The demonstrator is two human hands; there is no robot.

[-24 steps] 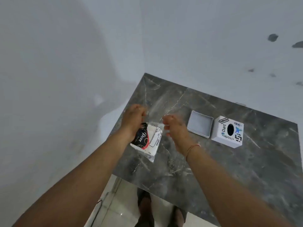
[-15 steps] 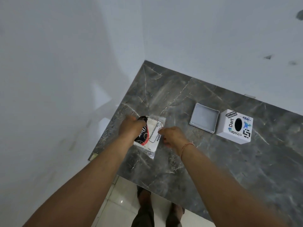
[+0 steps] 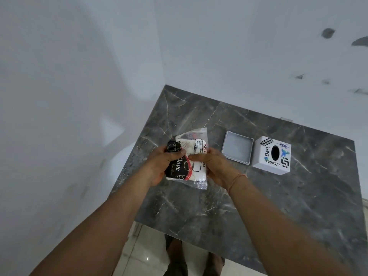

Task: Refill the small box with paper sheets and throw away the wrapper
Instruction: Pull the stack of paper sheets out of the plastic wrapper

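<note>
A wrapped pack of paper sheets (image 3: 189,158), in clear plastic printed black, red and white, is held above the grey marble table (image 3: 258,206). My left hand (image 3: 161,164) grips its left side and my right hand (image 3: 213,166) pinches its right side, thumbs meeting on top. To the right lies a shallow grey box tray (image 3: 237,149), open side up and with nothing in it. Beside that stands the white box cover (image 3: 271,155) with stickers and a dark oval slot on top.
White walls close the table in at the back and left, forming a corner. The table's near edge (image 3: 179,236) runs across below my forearms, with pale floor tiles and my feet (image 3: 191,259) under it.
The pack has been lifted and turned toward me. My right hand moved from its top edge onto its right side, so both hands now hold it.
</note>
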